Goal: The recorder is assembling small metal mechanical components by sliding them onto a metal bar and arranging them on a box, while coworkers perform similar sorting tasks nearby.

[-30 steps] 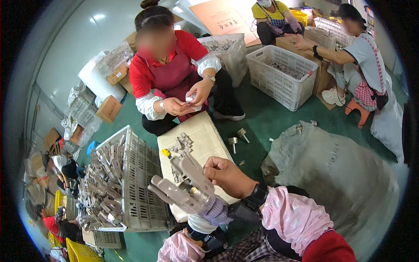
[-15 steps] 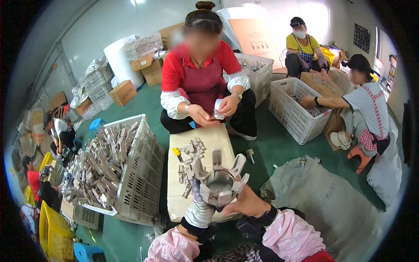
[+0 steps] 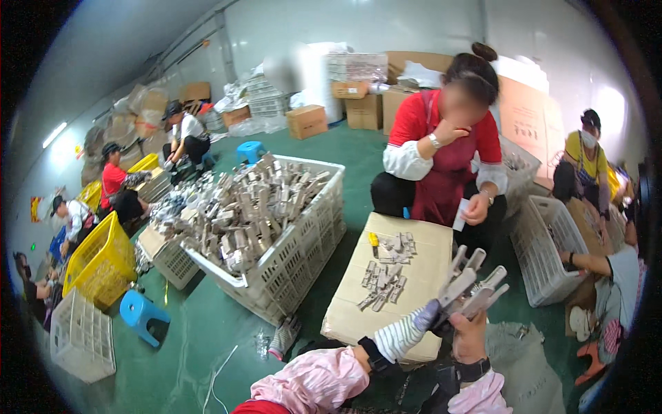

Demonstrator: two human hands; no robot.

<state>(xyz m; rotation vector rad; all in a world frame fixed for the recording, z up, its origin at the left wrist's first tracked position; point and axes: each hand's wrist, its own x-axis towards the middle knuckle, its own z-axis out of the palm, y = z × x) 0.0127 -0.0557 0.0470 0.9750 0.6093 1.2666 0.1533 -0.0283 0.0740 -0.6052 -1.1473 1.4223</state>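
Note:
Both my hands hold one grey metal fitting, a round body ringed by several upright prongs. Its prongs point up and away to the right, and from this side the middle is hidden. My left hand, in a white and grey striped glove, grips its left side. Bare and lower on the right, my right hand is closed round its base. Just beyond lies a cardboard-topped work surface with several small metal clips and a small yellow-ended item.
A white crate heaped with metal parts stands to the left. Farther left are a blue stool and a yellow crate. A co-worker in red sits across, holding white tape. Grey sacking lies at right.
The view has swung left. The fitting has tipped from facing me to showing its side, still in both hands. The co-worker opposite has raised one hand to the face.

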